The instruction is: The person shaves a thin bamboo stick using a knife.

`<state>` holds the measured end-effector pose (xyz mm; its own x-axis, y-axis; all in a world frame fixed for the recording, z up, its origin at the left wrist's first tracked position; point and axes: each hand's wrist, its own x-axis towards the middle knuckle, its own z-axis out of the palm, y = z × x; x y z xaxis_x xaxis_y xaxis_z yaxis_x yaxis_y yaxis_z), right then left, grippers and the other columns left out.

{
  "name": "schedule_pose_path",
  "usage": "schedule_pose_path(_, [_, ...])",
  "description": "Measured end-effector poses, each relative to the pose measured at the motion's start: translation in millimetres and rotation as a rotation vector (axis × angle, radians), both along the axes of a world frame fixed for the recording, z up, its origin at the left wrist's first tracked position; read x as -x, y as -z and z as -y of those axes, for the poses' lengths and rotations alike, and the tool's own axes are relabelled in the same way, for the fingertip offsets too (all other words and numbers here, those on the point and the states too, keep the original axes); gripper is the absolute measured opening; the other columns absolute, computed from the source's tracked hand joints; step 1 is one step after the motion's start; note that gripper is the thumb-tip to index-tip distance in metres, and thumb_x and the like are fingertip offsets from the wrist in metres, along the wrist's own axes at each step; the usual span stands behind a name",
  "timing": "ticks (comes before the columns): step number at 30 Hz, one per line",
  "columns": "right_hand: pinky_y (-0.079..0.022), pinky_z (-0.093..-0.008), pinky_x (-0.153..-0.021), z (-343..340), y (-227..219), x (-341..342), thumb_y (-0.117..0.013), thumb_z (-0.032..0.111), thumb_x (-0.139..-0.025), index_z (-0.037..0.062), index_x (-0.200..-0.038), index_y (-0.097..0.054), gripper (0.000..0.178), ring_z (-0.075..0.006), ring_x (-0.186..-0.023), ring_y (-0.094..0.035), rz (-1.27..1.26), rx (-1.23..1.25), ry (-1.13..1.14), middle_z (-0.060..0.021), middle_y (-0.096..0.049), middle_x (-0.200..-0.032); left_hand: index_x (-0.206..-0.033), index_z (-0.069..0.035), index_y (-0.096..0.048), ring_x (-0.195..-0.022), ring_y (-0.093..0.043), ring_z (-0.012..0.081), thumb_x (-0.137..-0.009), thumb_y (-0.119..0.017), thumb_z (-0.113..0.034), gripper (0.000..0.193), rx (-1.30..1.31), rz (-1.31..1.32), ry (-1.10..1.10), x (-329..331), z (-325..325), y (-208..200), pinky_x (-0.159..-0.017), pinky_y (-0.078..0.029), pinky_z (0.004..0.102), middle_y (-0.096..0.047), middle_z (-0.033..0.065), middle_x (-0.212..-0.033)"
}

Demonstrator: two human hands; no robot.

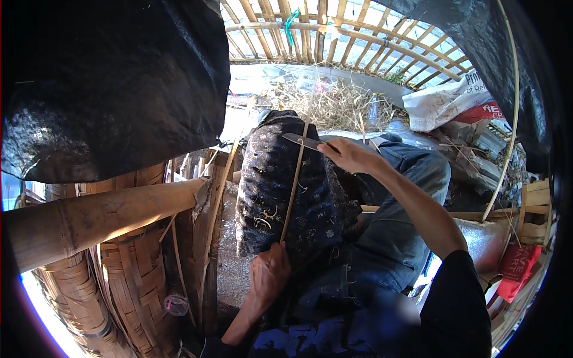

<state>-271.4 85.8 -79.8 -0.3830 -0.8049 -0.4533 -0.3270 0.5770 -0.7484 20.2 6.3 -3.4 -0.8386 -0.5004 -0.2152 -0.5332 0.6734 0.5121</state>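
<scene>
A long thin bamboo strip point(293, 191) runs lengthwise over a dark patterned cloth point(319, 197) draped across my leg. My left hand point(268, 271) is closed around the strip's near end. In my right hand point(348, 156) is a knife point(301, 141), its blade pointing left and lying across the strip near the far end of the cloth. Pale curled shavings point(262, 222) are scattered on the cloth's left part. Part of the knife's handle is hidden by my fingers.
A thick bamboo pole point(107, 218) juts in from the left above woven bamboo panels point(128, 280). Black plastic sheeting point(113, 89) hangs at upper left. Beyond the cloth lie heaped shavings point(334, 104), a clear bottle point(373, 110) and a white sack point(439, 107). A slatted bamboo fence point(352, 30) closes the back.
</scene>
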Motion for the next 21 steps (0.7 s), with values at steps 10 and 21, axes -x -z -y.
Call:
schedule_pose_path(10, [-0.041, -0.0374, -0.059, -26.0, -16.2, -45.9, -0.038, 0.042, -0.096, -0.0022, -0.086, -0.057, 0.049, -0.0201, -0.062, -0.05, 0.208, 0.031, -0.075, -0.0125, -0.052, -0.066, -0.066, -0.006, -0.043, -0.039, -0.052, 0.0348, -0.088, -0.053, -0.011, 0.025, 0.035, -0.035, -0.028, 1.0, -2.9, 6.7, -0.034, -0.035, 0.0428, -0.051, 0.0162, -0.048])
schedule_pose_path(21, [-0.035, -0.0406, -0.05, -5.0, -0.3, -17.4, -0.047, 0.028, -0.094, -0.004, -0.075, -0.051, 0.038, -0.0262, -0.047, -0.046, -0.22, 0.235, 0.109, -0.0176, -0.046, -0.053, -0.066, -0.005, -0.044, -0.042, -0.053, 0.0363, -0.089, -0.052, -0.012, 0.026, 0.01, -0.039, -0.024, -0.5, -4.5, 4.8, -0.036, -0.038, 0.0443, -0.052, 0.0179, -0.049])
